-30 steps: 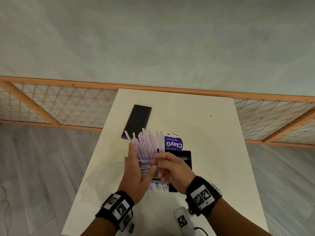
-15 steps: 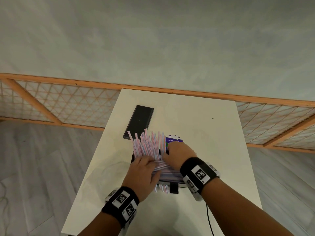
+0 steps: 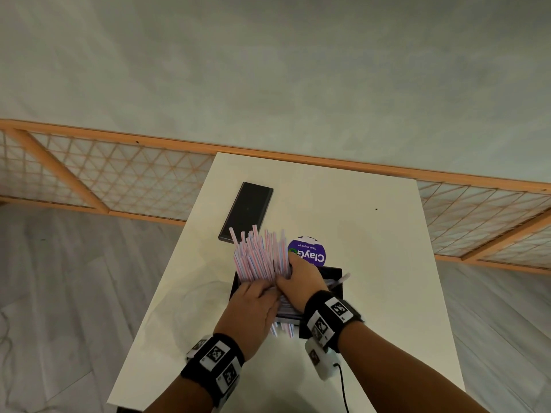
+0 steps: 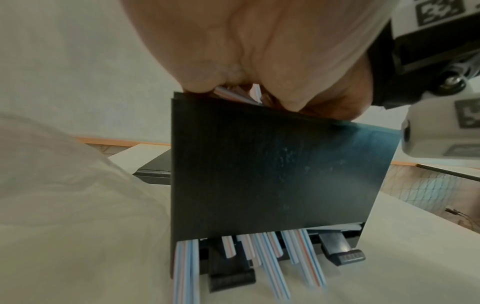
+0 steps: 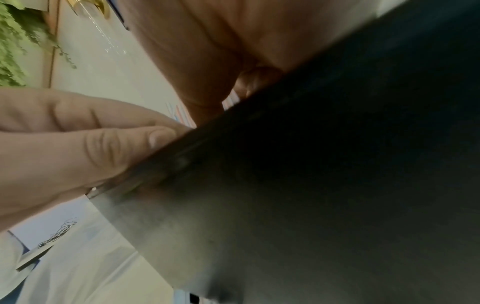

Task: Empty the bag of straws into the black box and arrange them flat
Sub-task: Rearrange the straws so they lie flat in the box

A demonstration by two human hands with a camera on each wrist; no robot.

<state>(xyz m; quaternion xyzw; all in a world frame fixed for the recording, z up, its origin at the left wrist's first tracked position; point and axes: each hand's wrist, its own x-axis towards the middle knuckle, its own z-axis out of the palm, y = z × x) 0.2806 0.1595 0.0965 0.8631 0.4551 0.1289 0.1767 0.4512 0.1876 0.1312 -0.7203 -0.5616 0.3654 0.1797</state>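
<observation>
A bundle of pink-and-blue striped straws stands slanted in the black box, its tips fanning up toward the far left. My left hand lies on the lower part of the bundle, fingers fairly straight and pressing down at the box rim. My right hand curls round the right side of the bundle. Several straw ends poke out under the near wall of the box. In the right wrist view the dark box wall fills most of the picture, with the left hand's fingers at its rim.
A flat black lid lies at the far left of the white table. A round purple label sits just behind the box. The clear plastic bag lies crumpled left of the box. A wooden lattice rail runs behind the table.
Both hands have brought the fanned bundle down from above the box into it. The right hand moved from under the bundle to its right side, and the left hand turned palm-down onto it.
</observation>
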